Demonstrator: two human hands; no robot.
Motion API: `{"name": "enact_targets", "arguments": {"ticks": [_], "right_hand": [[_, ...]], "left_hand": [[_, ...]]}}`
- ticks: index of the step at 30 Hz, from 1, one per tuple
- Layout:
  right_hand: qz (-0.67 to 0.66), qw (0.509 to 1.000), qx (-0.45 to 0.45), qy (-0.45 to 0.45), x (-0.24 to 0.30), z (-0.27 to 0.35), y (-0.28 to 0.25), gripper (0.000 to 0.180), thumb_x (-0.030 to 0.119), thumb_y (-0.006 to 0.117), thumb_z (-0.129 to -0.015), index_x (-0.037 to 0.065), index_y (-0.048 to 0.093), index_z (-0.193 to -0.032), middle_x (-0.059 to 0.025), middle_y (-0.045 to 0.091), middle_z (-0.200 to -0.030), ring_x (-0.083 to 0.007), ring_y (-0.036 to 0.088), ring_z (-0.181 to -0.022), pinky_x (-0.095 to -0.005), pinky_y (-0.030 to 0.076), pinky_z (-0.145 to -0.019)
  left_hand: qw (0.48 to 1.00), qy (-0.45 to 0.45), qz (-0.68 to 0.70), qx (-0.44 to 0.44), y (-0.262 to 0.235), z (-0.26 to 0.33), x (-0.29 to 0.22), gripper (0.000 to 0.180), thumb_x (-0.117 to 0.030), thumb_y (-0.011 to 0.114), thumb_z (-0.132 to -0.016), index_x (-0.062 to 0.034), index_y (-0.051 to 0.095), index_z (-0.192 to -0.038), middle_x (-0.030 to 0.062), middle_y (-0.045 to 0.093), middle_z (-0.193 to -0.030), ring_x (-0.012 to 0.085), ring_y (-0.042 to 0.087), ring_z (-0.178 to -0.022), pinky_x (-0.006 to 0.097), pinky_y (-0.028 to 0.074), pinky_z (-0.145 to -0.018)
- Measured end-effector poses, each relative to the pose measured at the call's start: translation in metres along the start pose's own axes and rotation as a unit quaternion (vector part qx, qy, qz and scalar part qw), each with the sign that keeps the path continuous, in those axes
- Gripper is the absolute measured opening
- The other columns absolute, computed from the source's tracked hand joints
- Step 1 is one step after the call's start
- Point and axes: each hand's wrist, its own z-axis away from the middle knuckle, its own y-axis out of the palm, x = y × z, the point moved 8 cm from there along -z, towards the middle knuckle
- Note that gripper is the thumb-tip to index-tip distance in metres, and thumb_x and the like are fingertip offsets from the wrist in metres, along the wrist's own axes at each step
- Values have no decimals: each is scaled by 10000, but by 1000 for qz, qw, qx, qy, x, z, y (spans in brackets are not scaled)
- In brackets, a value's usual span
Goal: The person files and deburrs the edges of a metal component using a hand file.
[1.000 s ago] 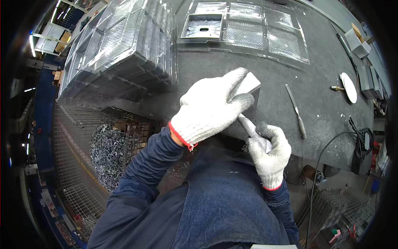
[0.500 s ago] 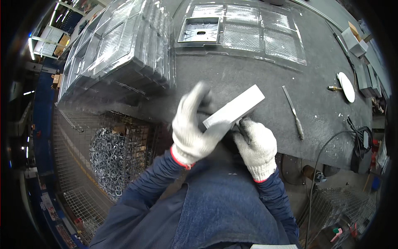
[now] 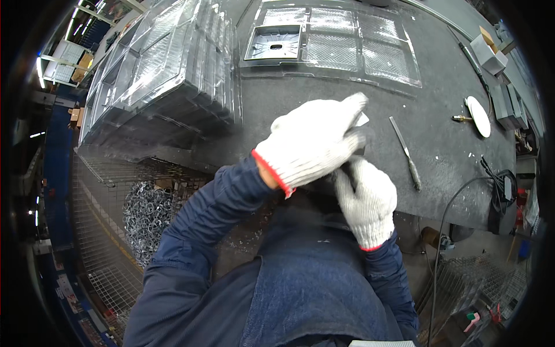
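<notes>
My left hand, in a white knit glove with a red cuff, lies over a flat grey metal piece; only a pale corner shows past my fingertips, at the near middle of the dark bench top. Fingers curled down around it, gripping. My right hand, same glove, sits just below and right of the left, fingers bent up against the underside of the piece; whether it grips anything I cannot tell, the left hand covers it.

Right of my hands, apart from them: a slim file lying on the bench. Farther right, a white disc. Far side: a clear plastic tray with a grey part in its left compartment. Far left: a stack of clear trays. Near left, below the bench: a wire basket with shiny metal parts.
</notes>
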Motion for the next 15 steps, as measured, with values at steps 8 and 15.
{"name": "enact_targets", "arguments": {"ticks": [8,15], "right_hand": [[19,998,48,23,-2,6,-15,228,148,809,-955,85,727,-1159,-151,740,-756,-334,745,-645,-434,591,-637],[-14,999,-6,37,-8,2,-13,192,125,801,-954,67,728,-1121,-157,736,-759,-350,744,-662,-437,588,-636]], "left_hand": [[1000,6,23,-19,11,-3,-5,584,-377,669,-1031,-49,597,-1508,222,776,-1200,415,745,-1135,486,572,-992],[1000,-12,0,-3,9,-10,-7,582,-362,695,-999,-56,613,-1486,220,788,-1176,412,754,-1134,466,579,-989]]}}
